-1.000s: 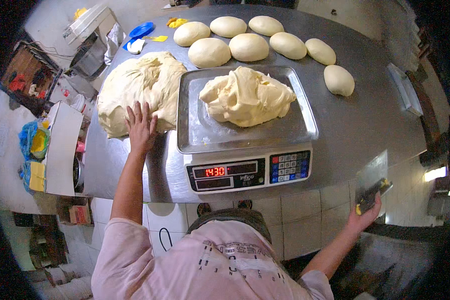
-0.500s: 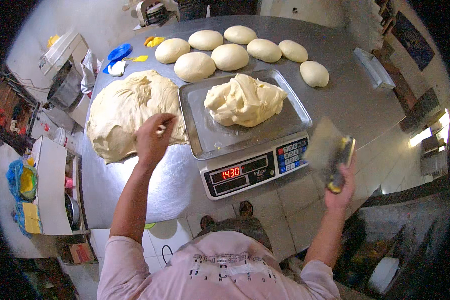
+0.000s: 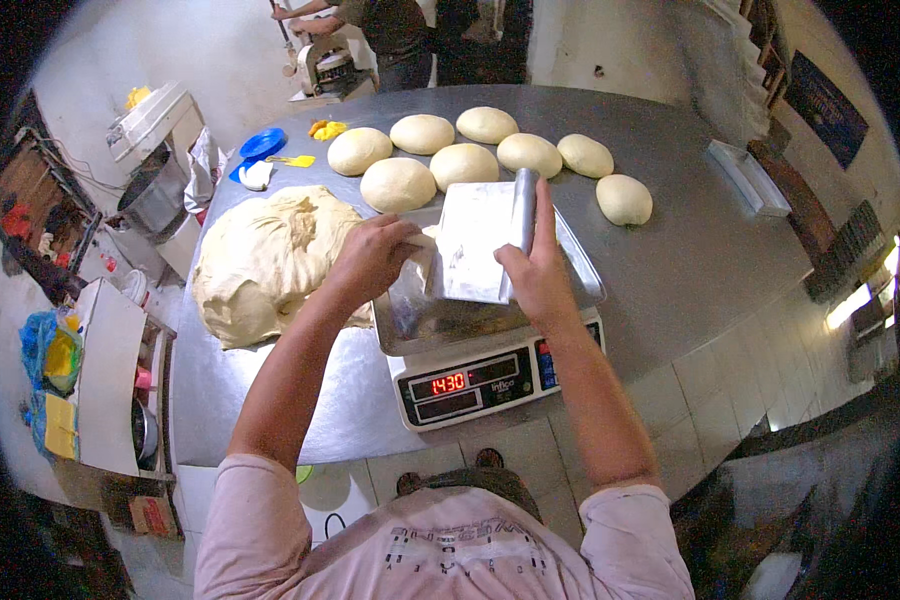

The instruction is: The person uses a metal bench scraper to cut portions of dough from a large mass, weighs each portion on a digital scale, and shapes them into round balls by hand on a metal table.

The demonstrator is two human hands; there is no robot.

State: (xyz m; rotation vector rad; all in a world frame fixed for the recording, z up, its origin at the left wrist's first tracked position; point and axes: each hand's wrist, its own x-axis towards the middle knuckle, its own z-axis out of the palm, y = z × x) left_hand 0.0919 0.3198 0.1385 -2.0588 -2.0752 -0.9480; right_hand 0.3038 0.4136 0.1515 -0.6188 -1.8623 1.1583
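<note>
My right hand (image 3: pixel 542 275) grips a dough scraper (image 3: pixel 478 235) by its handle, its wide metal blade standing over the metal tray (image 3: pixel 582 262). Close to the blade's left edge, my left hand (image 3: pixel 375 258) has its fingers closed on a bit of dough (image 3: pixel 425 243). Most of the dough piece on the tray is hidden behind the scraper and my hands. Under the tray sits a white digital scale (image 3: pixel 475 392) with a lit red display. To the left, a big mass of soft dough (image 3: pixel 260 272) rests on the steel table.
Several smooth dough balls (image 3: pixel 398 185) lie along the table's far side. Beyond the big dough are a blue lid (image 3: pixel 263 142) and a yellow scraper (image 3: pixel 295 160). A metal pan (image 3: pixel 745 178) stands at the right edge. A person (image 3: pixel 395 40) works at a machine behind the table.
My right hand has swung the scraper leftward from beside the scale to over the tray. My left hand has moved right from the big dough to the dough on the tray. A person has come into view.
</note>
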